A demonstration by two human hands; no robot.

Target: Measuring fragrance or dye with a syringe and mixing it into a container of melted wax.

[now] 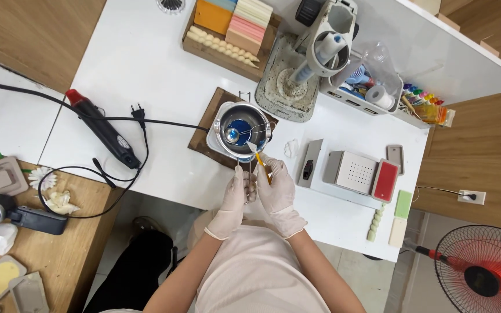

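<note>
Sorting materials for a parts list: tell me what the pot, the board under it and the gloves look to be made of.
Pot: apparently polished steel, since its rim mirrors the light.
Board: dark wood, matt, by its brown colour and flat edge.
Gloves on left hand and right hand: thin pale latex or similar, wrinkled and snug.

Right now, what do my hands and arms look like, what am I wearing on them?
Both the left hand and the right hand wear thin, whitish disposable gloves that end in loose cuffs at the wrists. Below the cuffs the forearms are bare, with no sleeves, watch or jewellery showing. A pale pink top covers the torso.
</note>
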